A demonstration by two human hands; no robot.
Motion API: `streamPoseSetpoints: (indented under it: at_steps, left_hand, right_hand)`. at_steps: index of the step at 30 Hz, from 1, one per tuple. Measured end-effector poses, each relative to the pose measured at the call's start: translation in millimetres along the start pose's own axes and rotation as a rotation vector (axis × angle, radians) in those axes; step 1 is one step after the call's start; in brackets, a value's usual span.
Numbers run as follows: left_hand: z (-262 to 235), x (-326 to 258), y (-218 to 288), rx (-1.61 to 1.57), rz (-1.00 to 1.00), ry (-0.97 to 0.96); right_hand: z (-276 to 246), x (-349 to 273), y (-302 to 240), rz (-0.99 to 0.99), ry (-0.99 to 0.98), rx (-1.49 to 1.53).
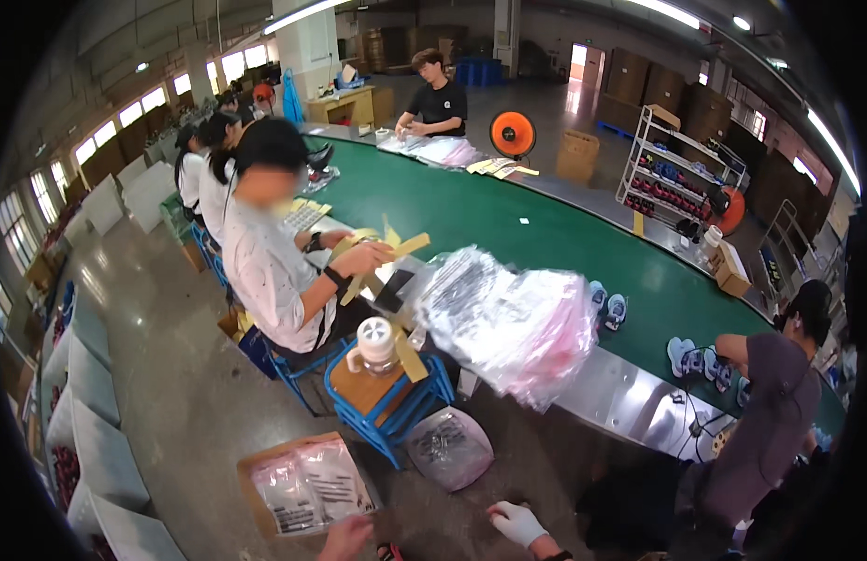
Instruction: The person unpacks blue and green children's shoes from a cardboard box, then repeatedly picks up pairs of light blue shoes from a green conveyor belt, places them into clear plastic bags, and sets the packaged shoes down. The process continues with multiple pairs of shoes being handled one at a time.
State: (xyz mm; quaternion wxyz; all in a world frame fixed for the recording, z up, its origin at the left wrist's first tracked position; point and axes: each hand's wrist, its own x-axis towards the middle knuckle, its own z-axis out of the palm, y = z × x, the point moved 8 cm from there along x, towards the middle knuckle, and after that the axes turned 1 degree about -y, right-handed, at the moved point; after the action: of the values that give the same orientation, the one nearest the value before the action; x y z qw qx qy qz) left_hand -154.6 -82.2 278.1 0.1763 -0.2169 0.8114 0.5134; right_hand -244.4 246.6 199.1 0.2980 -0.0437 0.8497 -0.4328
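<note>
My bare left hand (347,538) is at the lower edge, beside the near corner of an open cardboard box (249,474). Its fingers are curled together; what they hold, if anything, I cannot make out. Inside the box lie flat clear plastic bags (330,481) with dark print. To the right, my right hand (517,524) wears a white glove with bare fingertips. Those fingers are pinched closed, and I cannot see what is in them. A round bin lined with clear plastic (449,449) stands on the floor beyond my hands. A small red and dark thing (388,553) shows between them.
A green conveyor belt (564,241) crosses ahead, with a heap of clear plastic bags (508,318) and several shoes (687,357). A blue stool (386,425) carries a jug (374,344). Co-workers sit at left (265,252), right (768,421) and across the belt (441,103).
</note>
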Motion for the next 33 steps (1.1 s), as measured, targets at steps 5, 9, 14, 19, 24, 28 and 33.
streamPoseSetpoints:
  at_steps: [5, 9, 14, 19, 24, 28, 33]
  left_hand:
    - [64, 121, 257, -0.039, 0.541, 0.093]
    - [127, 233, 377, 0.324, 0.762, 0.261]
    - [185, 326, 389, 0.709, 0.464, 0.111]
    - [170, 345, 377, 0.205, 0.445, -0.241]
    - [161, 377, 341, 0.081, 0.317, -0.224]
    - [164, 373, 359, 0.27, 0.31, -0.269]
    - [167, 383, 370, 0.36, 0.329, -0.213]
  right_hand:
    - [-116, -13, 40, -0.079, 0.194, 0.013]
    - [-212, -20, 54, -0.027, 0.309, 0.065]
    - [-291, -16, 64, 0.068, 0.339, 0.098]
    - [-302, 34, 108, 0.047, 0.339, 0.029]
    - [-337, 75, 47, -0.094, 0.271, 0.02]
    - [-372, 111, 25, 0.009, 0.261, 0.056]
    - [-400, 151, -5, 0.073, 0.224, 0.101]
